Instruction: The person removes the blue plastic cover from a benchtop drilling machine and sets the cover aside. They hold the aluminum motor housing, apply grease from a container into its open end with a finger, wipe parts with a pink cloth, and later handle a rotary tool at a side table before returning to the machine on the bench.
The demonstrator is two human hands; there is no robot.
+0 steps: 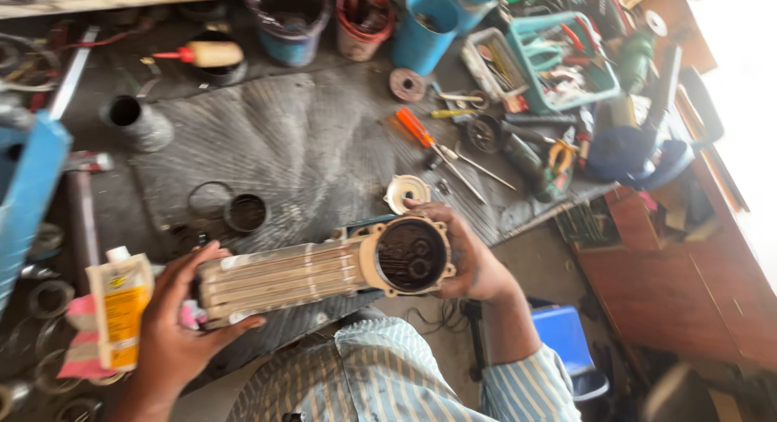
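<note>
The ribbed motor housing [324, 275], a long cream-coloured cylinder, lies crosswise in my two hands above the near edge of the workbench [299, 139], its open round end turned up toward me. My left hand [174, 325] wraps the far, closed end, fingers curled under and thumb over the top, so that end is hidden behind my palm and I cannot tell how it finishes. My right hand [469, 256] cups the flanged open end from behind, fingers closed around the rim; the fingertips on the far side are out of sight. Inside the opening I see only darkness and a couple of small round shapes, too dim to name. Just beyond the rim, a small white disc [406, 190] sits on the grey mat, partly covered by my fingers. An orange-handled screwdriver [417, 128] lies further back. A yellow-labelled bottle [121, 305] stands near my left wrist. The clutter along the back is blurred, and my striped sleeve [518, 385] is cut off below.
</note>
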